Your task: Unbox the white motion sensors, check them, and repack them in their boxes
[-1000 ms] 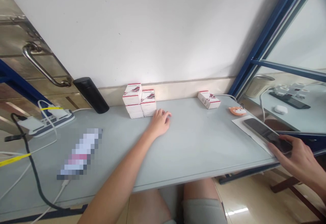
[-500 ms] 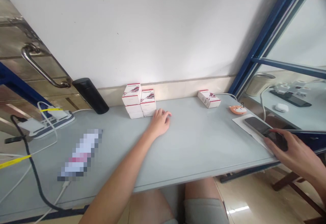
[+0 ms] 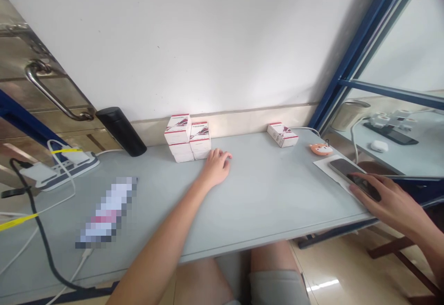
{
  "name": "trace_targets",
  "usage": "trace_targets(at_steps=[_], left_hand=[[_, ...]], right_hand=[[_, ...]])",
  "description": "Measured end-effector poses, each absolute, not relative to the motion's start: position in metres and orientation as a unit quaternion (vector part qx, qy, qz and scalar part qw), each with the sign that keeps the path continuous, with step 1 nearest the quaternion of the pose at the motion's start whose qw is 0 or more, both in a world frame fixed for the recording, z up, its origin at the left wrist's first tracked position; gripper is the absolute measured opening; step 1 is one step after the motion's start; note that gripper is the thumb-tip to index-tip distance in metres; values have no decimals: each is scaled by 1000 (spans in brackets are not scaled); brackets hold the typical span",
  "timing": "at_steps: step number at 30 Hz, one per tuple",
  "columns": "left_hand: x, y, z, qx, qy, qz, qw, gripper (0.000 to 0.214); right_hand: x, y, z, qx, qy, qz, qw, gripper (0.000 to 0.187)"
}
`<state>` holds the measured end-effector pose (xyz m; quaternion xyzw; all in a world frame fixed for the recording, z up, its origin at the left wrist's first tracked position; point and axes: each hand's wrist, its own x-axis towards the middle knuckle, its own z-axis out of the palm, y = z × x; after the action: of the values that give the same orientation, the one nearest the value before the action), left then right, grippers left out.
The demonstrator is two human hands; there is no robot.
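Note:
My left hand (image 3: 217, 168) rests on the table at the right front corner of a small stack of white and red cartons (image 3: 183, 152). Its fingers are loosely bent and apart, with nothing held. The stack has a taller left column. At the table's right end, the thumb and fingers of my right hand (image 3: 388, 198) are around the near end of a dark, elongated phone-like device (image 3: 342, 167). The device lies over a white sheet (image 3: 323, 165). My hand hides part of its near end.
A lone carton (image 3: 282, 135) stands near the wall, with an orange fox-like trinket (image 3: 321, 149) to its right. On the left are a black bottle (image 3: 121, 131), a power strip (image 3: 69, 172), cables and a blurred phone (image 3: 107, 212). Glass in a blue frame (image 3: 333, 78) borders the right side.
My right hand has moved slightly forward and left along the dark device. My left hand stays beside the stack. The whole view has shifted a little.

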<state>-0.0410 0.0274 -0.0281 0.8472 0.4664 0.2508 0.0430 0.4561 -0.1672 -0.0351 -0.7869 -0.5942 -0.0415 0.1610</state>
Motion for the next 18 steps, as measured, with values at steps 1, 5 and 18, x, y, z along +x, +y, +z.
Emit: trace_targets(at_steps=[1, 5, 18], left_hand=[[-41, 27, -28, 848, 466, 251, 43, 28], [-42, 27, -29, 848, 464, 251, 44, 29], [-41, 27, -28, 846, 467, 255, 43, 28]], right_hand=[[456, -169, -36, -797, -579, -39, 165, 70], [460, -181, -42, -832, -511, -34, 212, 67], [467, -174, -44, -793, -581, -72, 166, 71]])
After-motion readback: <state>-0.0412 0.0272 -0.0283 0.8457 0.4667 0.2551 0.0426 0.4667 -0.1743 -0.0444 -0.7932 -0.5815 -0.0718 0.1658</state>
